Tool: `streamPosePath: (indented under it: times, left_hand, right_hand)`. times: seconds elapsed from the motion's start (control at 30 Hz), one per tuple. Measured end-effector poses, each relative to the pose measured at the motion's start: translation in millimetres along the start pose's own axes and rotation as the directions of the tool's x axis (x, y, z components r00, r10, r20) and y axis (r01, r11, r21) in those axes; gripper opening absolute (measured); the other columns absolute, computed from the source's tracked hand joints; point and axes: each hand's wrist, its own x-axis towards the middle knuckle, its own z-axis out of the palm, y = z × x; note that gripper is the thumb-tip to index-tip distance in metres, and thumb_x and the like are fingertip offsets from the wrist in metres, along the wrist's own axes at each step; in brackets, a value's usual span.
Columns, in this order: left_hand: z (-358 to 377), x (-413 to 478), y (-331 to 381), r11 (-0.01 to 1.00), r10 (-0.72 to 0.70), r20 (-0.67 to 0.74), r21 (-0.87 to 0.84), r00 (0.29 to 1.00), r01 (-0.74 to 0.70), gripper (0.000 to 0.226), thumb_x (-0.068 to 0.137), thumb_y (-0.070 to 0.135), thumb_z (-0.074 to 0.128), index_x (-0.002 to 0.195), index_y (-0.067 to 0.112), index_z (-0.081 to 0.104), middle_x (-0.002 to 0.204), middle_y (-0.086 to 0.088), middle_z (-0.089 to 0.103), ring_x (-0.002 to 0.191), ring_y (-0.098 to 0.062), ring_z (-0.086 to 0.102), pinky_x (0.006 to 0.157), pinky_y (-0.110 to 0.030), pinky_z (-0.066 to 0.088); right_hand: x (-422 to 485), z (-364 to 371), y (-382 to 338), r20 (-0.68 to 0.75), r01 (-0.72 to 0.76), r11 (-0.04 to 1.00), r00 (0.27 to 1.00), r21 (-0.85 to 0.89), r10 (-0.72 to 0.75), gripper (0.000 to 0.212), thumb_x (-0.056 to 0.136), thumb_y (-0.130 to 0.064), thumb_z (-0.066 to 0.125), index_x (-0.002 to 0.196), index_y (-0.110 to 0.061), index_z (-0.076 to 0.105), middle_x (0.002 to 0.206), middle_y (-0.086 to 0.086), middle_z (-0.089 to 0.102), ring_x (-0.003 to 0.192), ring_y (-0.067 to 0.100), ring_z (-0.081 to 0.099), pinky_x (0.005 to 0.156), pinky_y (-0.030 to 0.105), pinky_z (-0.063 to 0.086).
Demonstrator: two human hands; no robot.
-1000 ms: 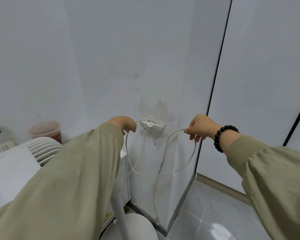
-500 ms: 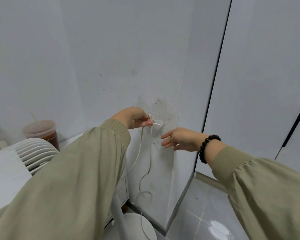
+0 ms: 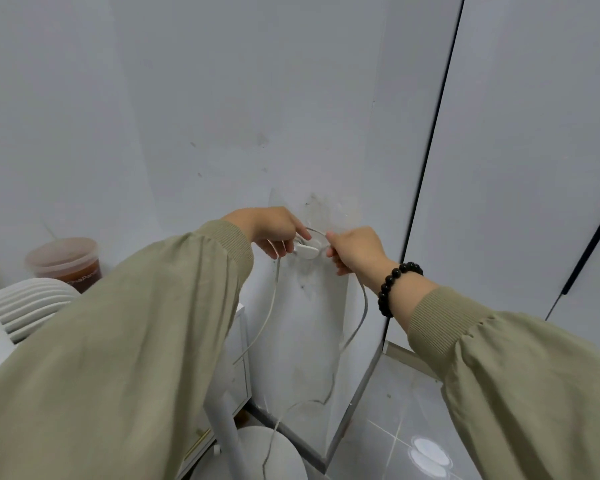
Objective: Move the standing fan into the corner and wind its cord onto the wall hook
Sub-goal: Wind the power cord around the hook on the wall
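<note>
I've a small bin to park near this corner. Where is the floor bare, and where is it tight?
Bare: the grey floor tiles between the metal wall trim and the skirting, under the right sleeve. Tight: the fan base and its pole fill the gap beside the white cabinet, with cord slack hanging above.

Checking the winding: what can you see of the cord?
The cord is thin, white and slack. A short arc spans just above the hook on the wall, pinched by the left hand and the right hand. A strand hangs from each hand, curving down toward the fan base.
</note>
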Motion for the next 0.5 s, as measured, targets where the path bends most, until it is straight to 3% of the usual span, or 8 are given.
streamPosePath:
  times: [0.1,0.17,0.2,0.33,0.43,0.5]
  left_hand:
    - [4.5,4.5,-1.9,0.998,0.010,0.078,0.062,0.997,-0.014,0.049,0.088,-0.005,0.038,0.124,0.022,0.058,0.075,-0.007,0.058,0.060,-0.017,0.056,0.062,-0.028,0.054]
    - [3.6,6.9,-5.4,0.998,0.016,0.099,0.053,0.995,-0.021,0.048,0.088,-0.005,0.041,0.122,0.022,0.060,0.075,-0.007,0.059,0.060,-0.017,0.057,0.062,-0.027,0.054]
    - [2.3,7.9,-7.0,0.999,0.016,0.103,0.038,0.995,-0.020,0.047,0.088,-0.005,0.041,0.120,0.021,0.061,0.075,-0.007,0.059,0.061,-0.017,0.057,0.062,-0.027,0.054]
    - [-6.2,13.6,-14.1,1.000,0.016,0.135,0.001,0.991,-0.017,0.044,0.087,-0.007,0.040,0.113,0.019,0.065,0.075,-0.007,0.058,0.062,-0.017,0.056,0.066,-0.028,0.053]
    - [-10.8,18.4,-18.2,1.000,0.007,0.170,-0.031,0.985,-0.001,0.041,0.088,-0.008,0.040,0.110,0.017,0.065,0.073,-0.006,0.057,0.062,-0.017,0.056,0.066,-0.028,0.052]
    - [-13.5,22.1,-20.0,0.998,-0.003,0.215,-0.057,0.977,0.015,0.040,0.090,-0.008,0.039,0.106,0.018,0.065,0.072,-0.005,0.058,0.064,-0.016,0.056,0.065,-0.027,0.052]
  right_hand:
    - [-2.8,0.2,2.0,-0.034,0.185,0.952,0.979,-0.245,-0.200,0.019,0.088,-0.005,0.051,0.090,0.001,0.068,0.088,0.018,0.070,0.078,0.034,0.068,0.076,0.042,0.057]
    - [-8.7,3.3,1.5,-0.036,0.301,0.842,0.935,-0.449,-0.354,0.034,0.086,0.000,0.046,0.114,-0.006,0.063,0.110,0.013,0.066,0.100,0.033,0.063,0.082,0.035,0.052]
    - [-10.0,5.0,1.1,-0.025,0.339,0.771,0.908,-0.539,-0.417,0.035,0.086,-0.001,0.045,0.116,-0.009,0.062,0.111,0.011,0.065,0.102,0.031,0.060,0.079,0.033,0.048]
    - [-3.2,9.2,5.4,0.052,0.393,0.521,0.832,-0.758,-0.552,0.018,0.096,-0.012,0.042,0.089,-0.005,0.057,0.087,0.009,0.063,0.076,0.031,0.053,0.058,0.031,0.032]
    - [-1.7,8.1,14.5,0.140,0.346,0.329,0.846,-0.879,-0.515,0.029,0.090,0.000,0.042,0.063,-0.009,0.036,0.062,0.003,0.044,0.067,0.029,0.044,0.047,0.029,0.022]
    - [-5.3,11.5,22.6,0.209,0.352,0.237,0.857,-0.906,-0.471,0.027,0.084,0.006,0.042,0.063,-0.010,0.036,0.061,0.000,0.040,0.070,0.031,0.051,0.047,0.027,0.027]
